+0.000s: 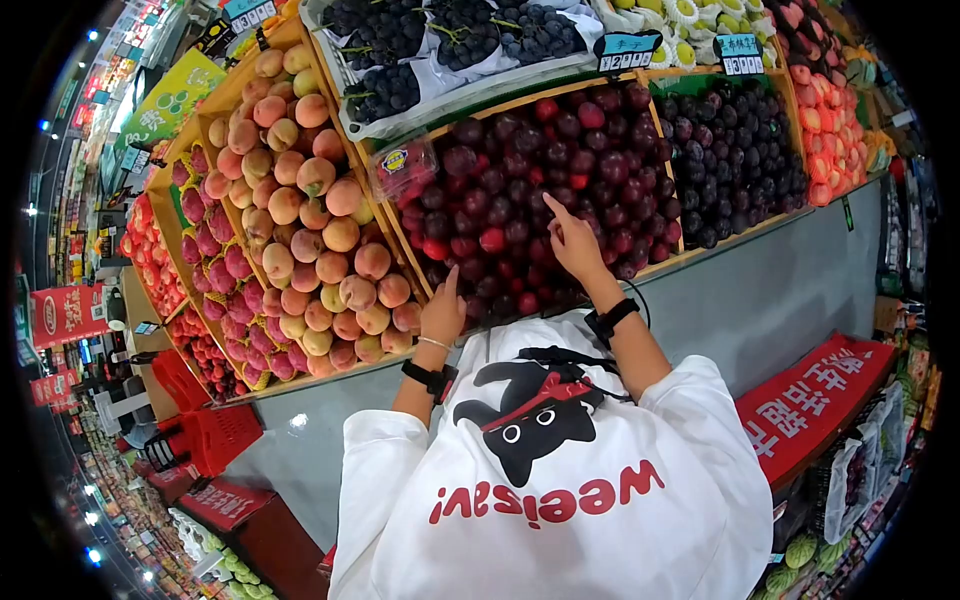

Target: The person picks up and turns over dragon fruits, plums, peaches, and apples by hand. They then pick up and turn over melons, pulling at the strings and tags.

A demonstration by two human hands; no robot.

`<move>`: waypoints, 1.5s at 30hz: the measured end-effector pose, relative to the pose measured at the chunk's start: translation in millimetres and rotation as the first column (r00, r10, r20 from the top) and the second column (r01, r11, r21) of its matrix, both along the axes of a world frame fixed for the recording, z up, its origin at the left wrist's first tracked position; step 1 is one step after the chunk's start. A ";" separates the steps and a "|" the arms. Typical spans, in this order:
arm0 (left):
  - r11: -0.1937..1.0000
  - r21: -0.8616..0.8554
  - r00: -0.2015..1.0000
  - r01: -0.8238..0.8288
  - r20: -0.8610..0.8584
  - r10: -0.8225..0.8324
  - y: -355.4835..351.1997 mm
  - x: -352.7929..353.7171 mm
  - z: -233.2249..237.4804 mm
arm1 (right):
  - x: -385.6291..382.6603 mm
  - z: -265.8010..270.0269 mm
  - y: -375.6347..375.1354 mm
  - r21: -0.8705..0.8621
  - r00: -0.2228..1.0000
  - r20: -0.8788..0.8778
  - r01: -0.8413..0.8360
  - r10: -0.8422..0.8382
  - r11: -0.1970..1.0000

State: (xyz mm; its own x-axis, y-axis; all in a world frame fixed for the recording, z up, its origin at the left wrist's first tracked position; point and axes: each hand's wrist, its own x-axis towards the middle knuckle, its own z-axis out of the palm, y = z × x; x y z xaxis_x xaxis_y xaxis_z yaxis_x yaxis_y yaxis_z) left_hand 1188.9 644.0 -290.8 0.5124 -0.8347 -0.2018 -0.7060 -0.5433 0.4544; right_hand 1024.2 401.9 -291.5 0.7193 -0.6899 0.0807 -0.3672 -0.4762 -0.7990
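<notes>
A wooden bin of dark red plums (510, 160) lies in front of me, some of them brighter red. My right hand (577, 242) hovers over the lower middle of these plums, index finger stretched out and the other fingers bent, holding nothing. Lower down, near the front left corner of the bin, is my left hand (443, 312), also with its index finger extended and nothing in it. Each wrist wears a black band. A clear plastic box (404, 168) with a yellow and blue label rests at the bin's upper left corner.
Peaches (315, 180) fill the bin on the left, beside pink-red fruit (225, 262) in yellow foam nets. Darker plums (735, 160) lie to the right. Black grapes (460, 35) sit in a white tray behind. Red baskets (215, 437) stand at lower left.
</notes>
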 end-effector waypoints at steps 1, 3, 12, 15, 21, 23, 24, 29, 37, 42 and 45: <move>1.000 0.011 1.000 0.026 -0.005 -0.026 -4.2 -0.2 1.7 | 0.2 -0.2 -0.4 -0.004 1.000 0.002 0.000 0.000 1.000; 0.997 0.030 0.997 0.076 -0.017 -0.076 -14.5 -0.4 3.0 | 0.9 -1.1 -1.3 -0.012 1.000 0.008 -0.001 0.001 1.000; 0.982 0.165 0.993 0.093 0.063 -0.104 -22.9 -1.2 -17.5 | 2.3 -4.1 -8.6 0.042 1.000 -0.009 -0.009 0.010 0.999; 0.990 0.134 0.998 0.033 0.057 -0.041 -7.8 2.1 -19.0 | 4.8 -5.9 -11.8 0.095 1.000 -0.026 -0.002 0.004 0.995; 0.974 0.224 0.999 -0.026 0.040 0.017 12.5 -2.5 -18.1 | 9.6 -7.0 -15.8 0.106 0.999 -0.048 -0.003 0.008 0.994; 0.980 0.193 0.999 -0.046 0.026 0.042 14.9 -4.9 -20.0 | 11.6 -8.2 -16.3 0.114 0.998 -0.063 -0.001 0.009 0.993; 0.983 0.177 0.998 -0.056 0.018 0.054 14.1 -6.0 -20.4 | 12.4 -9.0 -17.2 0.116 0.997 -0.070 0.000 0.008 0.993; 0.996 0.086 1.000 -0.015 -0.015 0.016 3.7 -9.6 -15.4 | 14.3 -10.7 -20.7 0.098 0.997 -0.071 -0.019 0.026 0.995; 0.963 0.269 0.997 -0.009 -0.066 0.028 -3.9 -20.5 -8.6 | 14.7 -8.6 -25.9 0.198 0.993 -0.107 -0.030 0.052 0.980; 0.964 0.267 0.994 -0.018 -0.100 0.046 2.6 -19.1 -7.1 | 10.7 -10.4 -23.5 0.184 0.990 -0.115 -0.060 0.082 0.981; 0.954 0.297 0.988 -0.043 -0.130 0.085 1.4 -21.1 -6.2 | 6.0 -9.0 -21.7 0.182 0.987 -0.123 -0.083 0.106 0.980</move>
